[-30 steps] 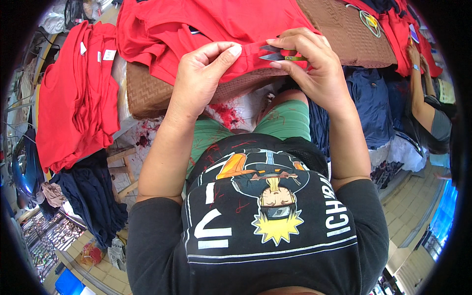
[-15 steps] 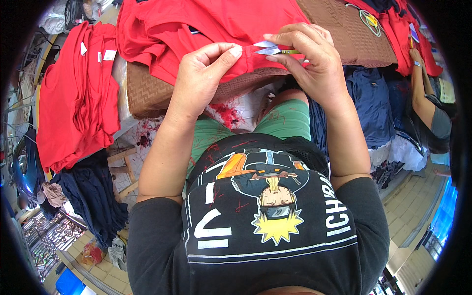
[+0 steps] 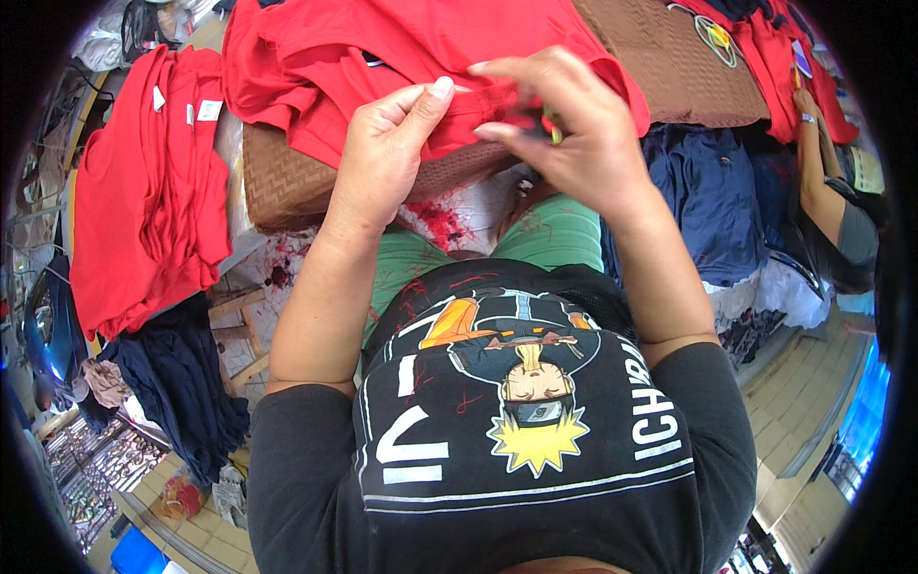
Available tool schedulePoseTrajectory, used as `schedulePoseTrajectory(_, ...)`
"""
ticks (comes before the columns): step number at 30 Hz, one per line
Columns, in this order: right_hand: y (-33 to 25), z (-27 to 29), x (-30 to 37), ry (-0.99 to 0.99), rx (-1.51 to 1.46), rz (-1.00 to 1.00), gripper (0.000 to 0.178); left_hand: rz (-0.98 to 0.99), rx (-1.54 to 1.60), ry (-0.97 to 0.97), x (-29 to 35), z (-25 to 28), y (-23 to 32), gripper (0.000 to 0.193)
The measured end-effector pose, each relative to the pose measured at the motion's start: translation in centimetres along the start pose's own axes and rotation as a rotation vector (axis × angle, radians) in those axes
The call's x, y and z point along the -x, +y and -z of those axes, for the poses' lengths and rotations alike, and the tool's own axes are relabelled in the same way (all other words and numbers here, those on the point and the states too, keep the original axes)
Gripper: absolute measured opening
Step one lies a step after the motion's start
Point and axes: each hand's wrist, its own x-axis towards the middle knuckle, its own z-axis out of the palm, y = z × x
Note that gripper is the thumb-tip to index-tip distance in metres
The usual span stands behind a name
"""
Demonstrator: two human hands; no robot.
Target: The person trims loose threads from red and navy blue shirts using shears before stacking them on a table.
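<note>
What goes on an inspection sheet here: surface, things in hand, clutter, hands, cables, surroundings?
Surface: brown textured cover, partly under a red garment.
Things in hand: that garment; blurred snips.
Clutter: red thread scraps below the cover's near edge.
Hands: left hand pinches the garment; right hand, blurred, holds the snips.
Cables: looped pale cord, upper right, kind unclear.
Surroundings: red clothes pile left, navy clothes right, another person's arm far right.

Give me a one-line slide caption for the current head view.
Left hand pinches red fabric over a brown patterned cover while the right hand, blurred, holds a small tool.
</note>
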Motion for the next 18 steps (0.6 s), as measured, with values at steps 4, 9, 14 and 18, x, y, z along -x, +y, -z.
schedulePoseTrajectory(4,0.4,0.2,0.0,0.002,-0.356,0.142,0.011,-0.004,-0.077,-0.080,-0.2,0.2,-0.4,0.032)
schedulePoseTrajectory(9,1.1,2.6,0.2,-0.306,-0.557,-0.414,0.046,-0.045,-0.256,0.000,0.6,0.4,0.3,0.027)
schedulePoseTrajectory(14,2.3,-1.6,1.6,0.007,-0.713,-0.641,0.030,-0.251,-0.637,-0.213,2.3,-1.6,1.2,0.021)
schedulePoseTrajectory(18,2.7,-0.9,1.6,0.064,-0.907,-0.705,0.032,-0.212,-0.349,0.009,2.1,-0.7,2.2,0.018)
